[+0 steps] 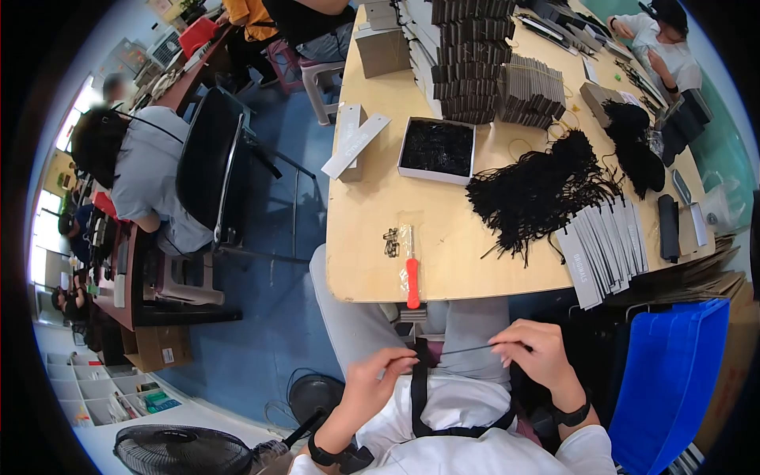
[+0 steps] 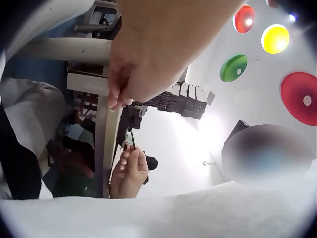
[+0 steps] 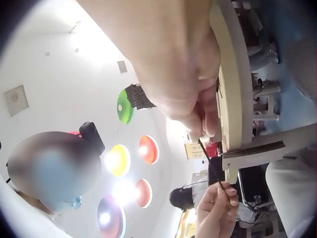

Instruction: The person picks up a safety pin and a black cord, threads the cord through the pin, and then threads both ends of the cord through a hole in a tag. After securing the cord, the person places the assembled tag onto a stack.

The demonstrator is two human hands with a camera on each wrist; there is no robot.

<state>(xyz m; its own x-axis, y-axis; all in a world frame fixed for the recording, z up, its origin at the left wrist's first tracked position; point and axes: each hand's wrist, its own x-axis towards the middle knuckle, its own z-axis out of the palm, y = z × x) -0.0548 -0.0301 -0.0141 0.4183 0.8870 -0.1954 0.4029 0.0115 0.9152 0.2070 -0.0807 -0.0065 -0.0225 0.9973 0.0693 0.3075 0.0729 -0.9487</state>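
Observation:
A thin black cord [image 1: 461, 351] stretches between my two hands above my lap, just off the table's front edge. My left hand [image 1: 374, 381] pinches one end between thumb and fingertips. The other end is pinched by my right hand [image 1: 537, 354], held a little higher. In the right wrist view the cord [image 3: 210, 162] runs slanting and taut between the fingertips. On the table lie a pile of black cords [image 1: 546, 190] and a fan of white-grey tags [image 1: 606, 249]; one tag reads "ORIGINALS".
A red-handled tool [image 1: 412, 283] lies near the table's front edge beside small metal pieces [image 1: 391, 243]. Behind them stands a white box [image 1: 435, 176] of black pieces. Tall stacks of dark tags [image 1: 473, 63] fill the back. A blue bin [image 1: 669, 380] stands at right, a fan [image 1: 182, 451] at lower left.

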